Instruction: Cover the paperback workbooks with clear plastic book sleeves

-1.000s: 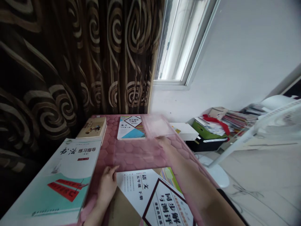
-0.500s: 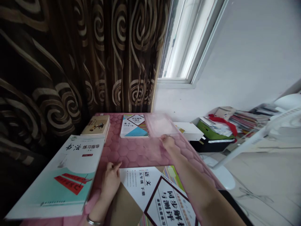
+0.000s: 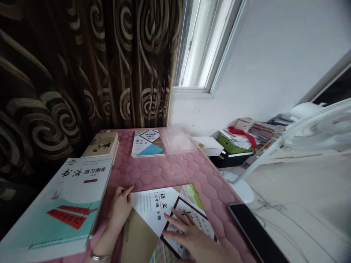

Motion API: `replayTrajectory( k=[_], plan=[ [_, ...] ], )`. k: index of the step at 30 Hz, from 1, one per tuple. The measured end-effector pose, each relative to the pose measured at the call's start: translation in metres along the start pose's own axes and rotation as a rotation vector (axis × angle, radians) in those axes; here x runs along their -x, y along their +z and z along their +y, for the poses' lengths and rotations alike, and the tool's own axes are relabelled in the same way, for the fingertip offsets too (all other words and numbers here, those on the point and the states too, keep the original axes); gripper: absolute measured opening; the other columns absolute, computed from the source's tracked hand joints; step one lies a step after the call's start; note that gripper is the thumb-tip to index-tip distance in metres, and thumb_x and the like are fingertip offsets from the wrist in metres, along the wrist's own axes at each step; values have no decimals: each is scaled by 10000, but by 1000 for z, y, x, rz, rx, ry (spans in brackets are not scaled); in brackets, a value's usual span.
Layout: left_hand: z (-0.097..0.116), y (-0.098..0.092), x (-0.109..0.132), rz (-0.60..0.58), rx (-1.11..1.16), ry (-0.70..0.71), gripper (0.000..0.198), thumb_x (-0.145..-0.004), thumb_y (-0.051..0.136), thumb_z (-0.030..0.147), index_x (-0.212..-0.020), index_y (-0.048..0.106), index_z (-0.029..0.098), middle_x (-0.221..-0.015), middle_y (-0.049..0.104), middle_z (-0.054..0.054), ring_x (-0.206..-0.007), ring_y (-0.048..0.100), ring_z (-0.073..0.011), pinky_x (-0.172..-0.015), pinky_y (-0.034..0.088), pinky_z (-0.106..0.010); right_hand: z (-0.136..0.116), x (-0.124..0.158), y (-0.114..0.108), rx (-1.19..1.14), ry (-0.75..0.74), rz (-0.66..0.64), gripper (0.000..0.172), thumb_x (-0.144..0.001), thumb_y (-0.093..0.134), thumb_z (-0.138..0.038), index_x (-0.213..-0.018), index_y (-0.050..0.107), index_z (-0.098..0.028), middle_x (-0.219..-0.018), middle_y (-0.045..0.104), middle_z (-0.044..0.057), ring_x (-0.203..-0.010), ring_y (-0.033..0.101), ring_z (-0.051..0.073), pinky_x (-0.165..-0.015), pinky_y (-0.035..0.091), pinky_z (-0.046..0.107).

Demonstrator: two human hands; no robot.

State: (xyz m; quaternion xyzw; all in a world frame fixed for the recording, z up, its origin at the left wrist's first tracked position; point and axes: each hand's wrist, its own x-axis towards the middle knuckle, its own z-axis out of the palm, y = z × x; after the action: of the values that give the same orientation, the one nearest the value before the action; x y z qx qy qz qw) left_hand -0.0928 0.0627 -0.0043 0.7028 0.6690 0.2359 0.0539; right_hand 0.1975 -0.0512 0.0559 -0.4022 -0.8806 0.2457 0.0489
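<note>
Head, L hand (image 3: 120,207), prob. touching bk (image 3: 157,227) edge

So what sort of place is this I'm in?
It looks like a room in a home, perhaps a study corner: schoolbooks lie on a pink quilted surface, a swirl-patterned curtain hangs beside a window, and a white fan stands on the floor.
</note>
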Motion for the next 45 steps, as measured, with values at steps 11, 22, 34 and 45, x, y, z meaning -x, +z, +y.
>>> replayTrajectory(
  k=[11, 22, 34, 45],
  plan=[
    [-5, 5, 1, 45, -6, 43, 372, -882, 492, 136, -1161, 715, 242, -905, 556, -45, -759, 593, -144, -726, 505, -259, 19, -4, 45, 226, -194, 76, 628, -916, 581, -344, -1491, 336, -405, -1551, 355, 52, -1413, 329, 372, -1109, 303, 633],
    [-4, 5, 3, 25, 29, 9, 356, -895, 499, 139, -1170, 708, 225, -919, 544, -47, -818, 592, -152, -806, 498, -283, -15, 1, -6, -119, 8, -91, 460, -789, 706, -358, -1244, 653, -393, -1490, 481, 20, -1446, 285, 332, -1169, 182, 572],
    [-6, 6, 2, 124, 193, 4, 303, -838, 526, 155, -1041, 748, 192, -887, 604, -69, -814, 622, -189, -810, 524, -332, -36, -12, -23, -82, 321, 160, 190, -889, 575, -224, -781, 728, -253, -804, 743, -24, -774, 682, 150, -689, 446, 240],
    [18, -36, 14, 187, 860, -271, 509, -881, 427, 596, -788, 687, 168, -786, 712, -77, -791, 651, -230, -766, 521, -336, 16, -74, -60, 433, 282, 699, 297, -996, 447, -295, -876, 709, -224, -815, 739, 28, -708, 653, 165, -675, 409, 273]
  ],
)
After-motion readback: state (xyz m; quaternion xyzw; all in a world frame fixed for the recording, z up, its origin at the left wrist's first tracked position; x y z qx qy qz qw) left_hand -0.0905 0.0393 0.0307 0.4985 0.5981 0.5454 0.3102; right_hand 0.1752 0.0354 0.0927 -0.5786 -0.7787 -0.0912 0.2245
